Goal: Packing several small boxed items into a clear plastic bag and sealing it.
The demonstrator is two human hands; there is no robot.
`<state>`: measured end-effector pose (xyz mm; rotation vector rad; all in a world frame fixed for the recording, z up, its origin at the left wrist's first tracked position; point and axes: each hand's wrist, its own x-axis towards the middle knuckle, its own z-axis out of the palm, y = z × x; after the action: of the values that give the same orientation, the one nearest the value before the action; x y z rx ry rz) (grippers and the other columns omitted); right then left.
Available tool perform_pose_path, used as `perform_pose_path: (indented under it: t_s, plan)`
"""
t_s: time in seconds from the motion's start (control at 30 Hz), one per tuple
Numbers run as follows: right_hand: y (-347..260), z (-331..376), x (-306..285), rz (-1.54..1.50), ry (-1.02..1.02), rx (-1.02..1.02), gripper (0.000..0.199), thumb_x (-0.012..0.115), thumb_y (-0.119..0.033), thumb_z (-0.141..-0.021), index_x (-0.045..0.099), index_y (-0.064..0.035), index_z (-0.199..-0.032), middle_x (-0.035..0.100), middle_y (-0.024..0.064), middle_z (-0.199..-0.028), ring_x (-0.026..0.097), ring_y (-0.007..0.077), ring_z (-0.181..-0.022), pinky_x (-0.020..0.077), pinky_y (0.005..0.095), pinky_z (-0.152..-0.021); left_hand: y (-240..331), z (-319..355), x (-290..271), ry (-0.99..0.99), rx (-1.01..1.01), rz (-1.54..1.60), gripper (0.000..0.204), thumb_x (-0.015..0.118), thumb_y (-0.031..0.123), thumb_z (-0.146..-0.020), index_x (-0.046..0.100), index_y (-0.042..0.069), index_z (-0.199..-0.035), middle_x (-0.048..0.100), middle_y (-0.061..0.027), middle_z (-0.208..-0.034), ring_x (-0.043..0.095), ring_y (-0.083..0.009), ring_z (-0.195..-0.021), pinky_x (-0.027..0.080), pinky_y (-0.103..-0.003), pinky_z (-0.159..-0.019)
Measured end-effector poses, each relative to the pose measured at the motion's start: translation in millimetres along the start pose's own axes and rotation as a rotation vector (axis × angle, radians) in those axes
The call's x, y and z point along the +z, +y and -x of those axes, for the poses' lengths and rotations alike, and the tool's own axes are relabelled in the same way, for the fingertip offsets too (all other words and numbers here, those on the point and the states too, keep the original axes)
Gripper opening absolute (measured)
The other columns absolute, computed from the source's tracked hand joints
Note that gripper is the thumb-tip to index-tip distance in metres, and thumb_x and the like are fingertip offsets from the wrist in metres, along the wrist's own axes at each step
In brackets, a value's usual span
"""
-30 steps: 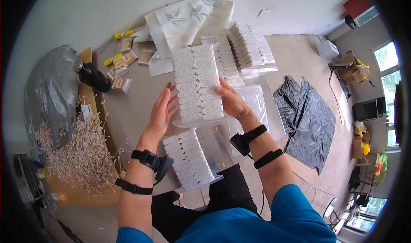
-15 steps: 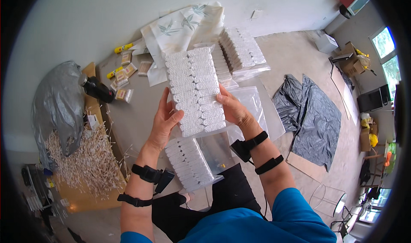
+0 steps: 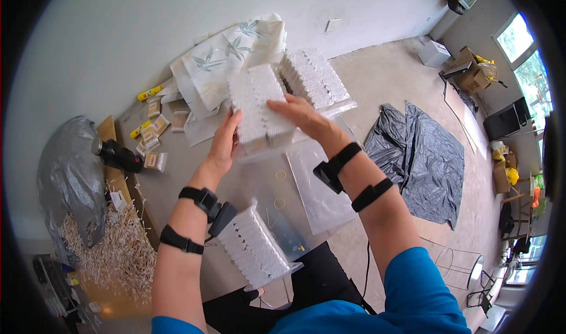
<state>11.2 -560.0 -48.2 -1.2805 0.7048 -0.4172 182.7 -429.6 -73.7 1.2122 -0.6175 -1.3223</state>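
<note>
Above grey floor, white packet block between both hands.

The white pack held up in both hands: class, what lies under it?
Under the white pack between the left hand and right hand shows clear plastic sheet on the table. Whatever is directly beneath is hidden.

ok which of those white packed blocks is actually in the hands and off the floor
The middle block, gripped between the left hand and right hand. The far block lies by the leaf-print cloth; the near block stands by the left wrist.
</note>
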Motion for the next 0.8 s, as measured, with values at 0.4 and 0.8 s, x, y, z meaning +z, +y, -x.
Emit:
perform_pose_path:
  t_s: [0.4,0.8]
  plan:
    - [5,-11,-9,0.872,0.643,-0.707,0.03,0.067,-0.018,-0.081,0.065,0.0032,-0.102,0.065,0.0224,-0.101,0.064,0.035,-0.093,0.0502,0.039,-0.083,11,-4,-6,0.083,0.119,-0.475,0.073,0.042,0.051,-0.096,0.032,-0.005,-0.141,0.034,-0.016,-0.148,0.031,-0.0234,-0.137,0.024,-0.031,-0.112]
    - [58,99,17,0.515,0.706,-0.526,0.051,0.064,-0.008,-0.083,0.046,-0.0051,-0.13,0.051,0.017,-0.129,0.059,0.0294,-0.103,0.0517,0.0347,-0.079,-97,264,-52,0.439,-0.229,-0.043,0.065,0.03,0.051,-0.1,0.033,0.003,-0.143,0.041,-0.0117,-0.144,0.04,-0.0252,-0.129,0.028,-0.04,-0.108]
